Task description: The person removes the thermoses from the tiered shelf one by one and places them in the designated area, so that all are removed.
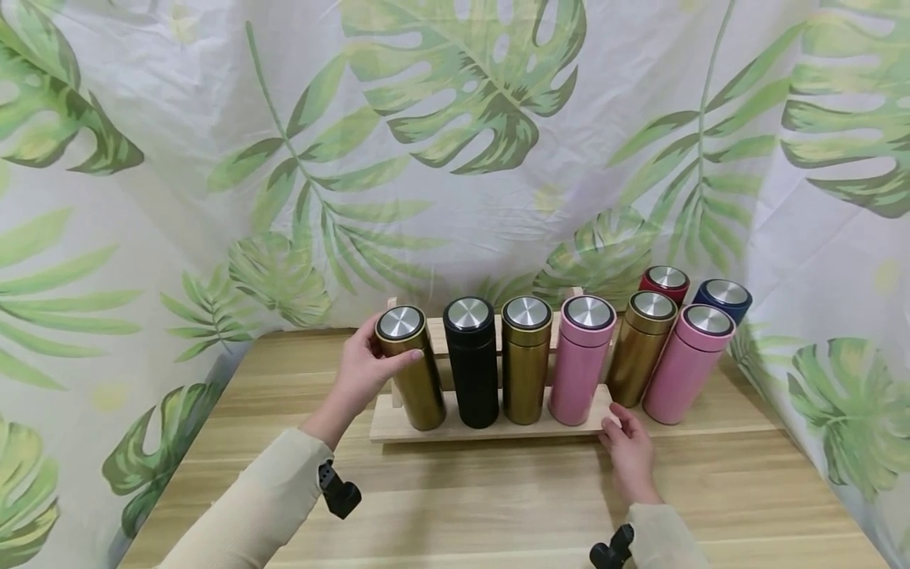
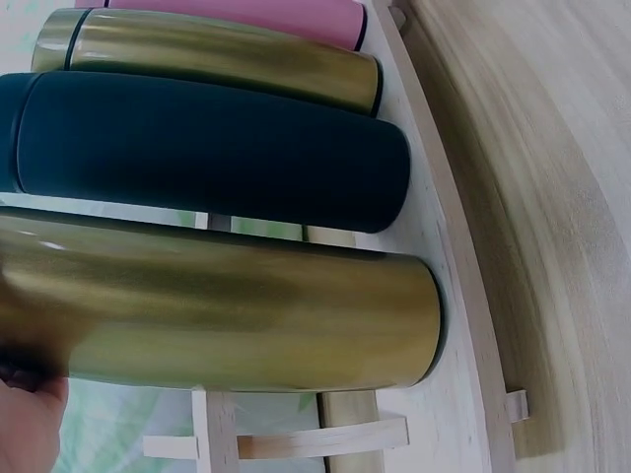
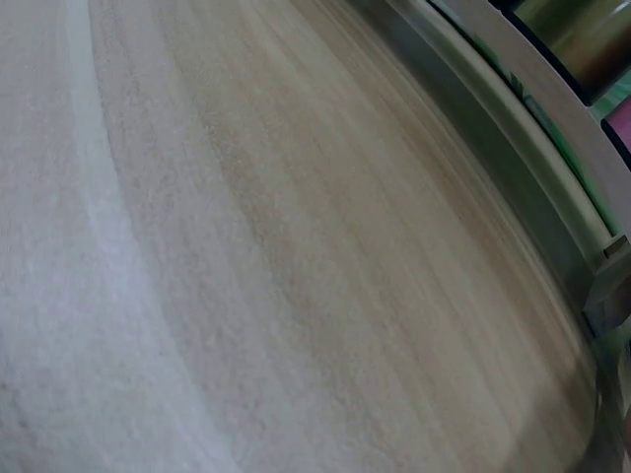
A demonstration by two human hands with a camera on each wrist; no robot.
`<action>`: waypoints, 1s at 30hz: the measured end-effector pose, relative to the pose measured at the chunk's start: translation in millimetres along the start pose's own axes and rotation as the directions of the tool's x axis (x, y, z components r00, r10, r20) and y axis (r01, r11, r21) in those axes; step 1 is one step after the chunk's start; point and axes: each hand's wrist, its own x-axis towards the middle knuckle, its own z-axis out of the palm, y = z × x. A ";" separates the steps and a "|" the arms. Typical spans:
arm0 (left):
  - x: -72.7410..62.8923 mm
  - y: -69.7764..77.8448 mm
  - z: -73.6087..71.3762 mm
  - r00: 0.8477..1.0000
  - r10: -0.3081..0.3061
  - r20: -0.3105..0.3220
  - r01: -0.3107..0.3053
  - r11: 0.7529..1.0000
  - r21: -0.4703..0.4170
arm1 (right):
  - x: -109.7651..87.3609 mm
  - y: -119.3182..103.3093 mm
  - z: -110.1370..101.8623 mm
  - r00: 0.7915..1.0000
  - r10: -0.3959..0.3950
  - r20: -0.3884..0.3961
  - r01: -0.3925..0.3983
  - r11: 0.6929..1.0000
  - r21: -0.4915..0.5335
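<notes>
A light wooden rack bears a row of upright thermos bottles. My left hand grips the upper part of the leftmost gold thermos, thumb across its front; its base is at the rack's board in the left wrist view. Beside it stand a black thermos, a second gold thermos and a pink thermos. At the board's right end my right hand pinches the corner between thumb and fingers. That hand is barely visible in the right wrist view, at the lower right edge.
Right of the rack, on the wooden table, stand another gold thermos and another pink thermos. Behind these are a red thermos and a blue thermos. A leaf-patterned cloth hangs behind the table.
</notes>
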 end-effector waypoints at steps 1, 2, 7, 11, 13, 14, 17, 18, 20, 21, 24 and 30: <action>-0.6 0.3 0.0 1.000 0.007 -0.010 -0.007 1.000 0.007 | 0.5 0.3 0.0 1.000 0.000 0.000 0.000 1.000 -0.002; -1.1 0.6 0.0 1.000 0.016 -0.019 -0.015 1.000 0.015 | 0.9 0.5 0.2 1.000 0.000 -0.001 0.000 1.000 -0.001; -4.9 2.9 -0.1 0.999 0.042 -0.027 -0.041 0.999 0.019 | 1.9 0.4 1.1 1.000 -0.006 -0.029 0.006 1.000 0.007; -10.2 4.2 -4.8 0.992 0.089 -0.092 -0.086 0.996 0.034 | 1.0 -1.0 1.7 1.000 -0.008 -0.025 0.008 1.000 0.005; -12.7 5.9 -8.8 0.983 0.123 -0.137 -0.116 0.991 0.061 | 0.8 -1.1 1.5 1.000 -0.003 -0.011 0.003 1.000 -0.001; -13.6 6.9 -10.8 0.978 0.141 -0.154 -0.131 0.989 0.075 | 1.0 -0.9 1.3 1.000 0.000 -0.007 0.000 1.000 -0.003; -15.9 11.9 -17.5 0.962 0.196 -0.191 -0.177 0.978 0.110 | 1.9 0.4 0.8 1.000 0.004 -0.005 -0.004 1.000 -0.014; -16.7 13.8 -19.8 0.957 0.211 -0.201 -0.190 0.975 0.117 | 1.9 0.6 0.8 1.000 0.003 -0.006 -0.003 1.000 -0.013; -17.9 17.3 -24.5 0.947 0.239 -0.217 -0.215 0.968 0.129 | 1.7 0.5 1.1 1.000 0.002 -0.012 -0.002 1.000 -0.017; -18.6 19.1 -26.9 0.941 0.253 -0.225 -0.227 0.965 0.134 | 1.3 0.2 1.5 1.000 0.002 -0.015 -0.003 1.000 -0.019; -19.8 24.1 -34.3 0.926 0.279 -0.255 -0.245 0.957 0.157 | 1.0 -0.1 2.1 1.000 -0.002 -0.022 0.002 1.000 -0.020; -18.1 31.6 -46.0 0.893 0.293 -0.341 -0.225 0.948 0.224 | 2.2 9.1 -1.0 0.995 -0.104 -0.009 0.104 0.992 0.077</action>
